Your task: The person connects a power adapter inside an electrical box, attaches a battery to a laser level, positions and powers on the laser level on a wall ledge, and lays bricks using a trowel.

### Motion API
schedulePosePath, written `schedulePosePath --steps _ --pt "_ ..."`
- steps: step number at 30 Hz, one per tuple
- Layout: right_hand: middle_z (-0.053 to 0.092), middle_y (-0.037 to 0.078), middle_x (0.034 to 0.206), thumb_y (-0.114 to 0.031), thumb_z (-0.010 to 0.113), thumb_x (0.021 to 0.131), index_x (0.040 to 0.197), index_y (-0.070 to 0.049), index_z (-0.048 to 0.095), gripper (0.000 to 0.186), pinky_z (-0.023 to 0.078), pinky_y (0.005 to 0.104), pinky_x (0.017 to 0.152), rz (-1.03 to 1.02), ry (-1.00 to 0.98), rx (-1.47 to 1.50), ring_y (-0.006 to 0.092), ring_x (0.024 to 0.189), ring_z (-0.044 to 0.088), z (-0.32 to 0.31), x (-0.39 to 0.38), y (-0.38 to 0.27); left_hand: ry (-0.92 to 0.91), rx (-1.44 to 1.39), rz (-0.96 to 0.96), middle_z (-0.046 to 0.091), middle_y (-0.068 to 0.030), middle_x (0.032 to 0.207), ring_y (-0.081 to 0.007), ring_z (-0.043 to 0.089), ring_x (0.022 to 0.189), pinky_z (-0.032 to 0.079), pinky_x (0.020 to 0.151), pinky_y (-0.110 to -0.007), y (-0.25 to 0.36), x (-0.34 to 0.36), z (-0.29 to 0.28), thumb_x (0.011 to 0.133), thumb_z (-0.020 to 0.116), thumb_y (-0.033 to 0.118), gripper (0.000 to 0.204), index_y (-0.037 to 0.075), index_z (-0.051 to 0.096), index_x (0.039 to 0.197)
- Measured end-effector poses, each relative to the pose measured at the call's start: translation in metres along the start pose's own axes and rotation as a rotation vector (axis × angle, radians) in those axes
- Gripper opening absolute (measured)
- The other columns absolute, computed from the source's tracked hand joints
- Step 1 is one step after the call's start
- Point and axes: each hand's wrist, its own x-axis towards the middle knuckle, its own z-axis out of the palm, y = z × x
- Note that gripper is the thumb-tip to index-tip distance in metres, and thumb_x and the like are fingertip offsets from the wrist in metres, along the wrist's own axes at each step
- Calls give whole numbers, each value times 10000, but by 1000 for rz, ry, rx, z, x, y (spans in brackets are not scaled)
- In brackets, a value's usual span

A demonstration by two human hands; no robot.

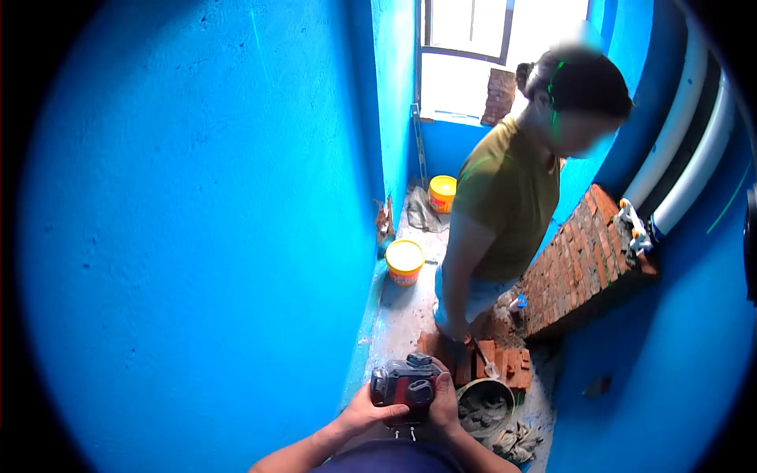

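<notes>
Close in front of my body I hold a black and red laser level [401, 392] with dark round caps on its housing. My left hand [367, 411] is closed round its left side, with the thumb across the front. On the other side my right hand [444, 404] grips it, thumb near the top. Two short pale cords hang below the laser level. Green light lines show on the walls and on a co-worker [512, 197] in an olive shirt standing ahead, whose lowered hand [457, 331] holds a trowel [487, 364].
A mortar bucket [513, 400] stands right of my hands, beside stacked red bricks [516, 368] and a crumpled sack [518, 443]. Yellow-lidded buckets [404, 258] line the left wall. At right, a brick structure [572, 264] adjoins white pipes [702, 169]. Bricks [499, 96] sit by the window.
</notes>
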Motion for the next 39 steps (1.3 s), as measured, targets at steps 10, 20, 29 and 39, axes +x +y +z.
schedulePosePath --steps 10,20,29,39 --pt "540 190 1241 -267 560 951 1396 15 332 574 418 333 973 302 -26 -374 234 1151 531 -10 138 13 -52 -307 -124 646 -92 1135 -216 606 1055 442 964 -365 15 169 -121 634 742 10 610 6 564 1217" --pt "606 80 1062 -180 586 935 1240 28 505 378 494 264 804 408 220 -392 132 906 607 -64 308 37 81 -330 -349 658 -106 1114 -266 613 1030 454 952 -411 47 461 -246 658 707 10 531 23 601 1178" --pt "532 202 1230 -553 449 926 1368 -47 345 680 511 421 784 531 404 317 306 993 610 -71 511 -34 -360 266 -7 600 -18 1118 -152 548 1031 420 955 -307 214 633 -195 474 753 -59 794 63 514 1220" --pt "537 98 1314 -449 390 985 1389 -145 409 506 461 468 978 449 8 833 253 1165 557 -175 763 47 -399 1522 640 268 -144 1486 -417 187 1389 134 1111 -601 299 808 -123 613 677 14 731 232 519 1293"
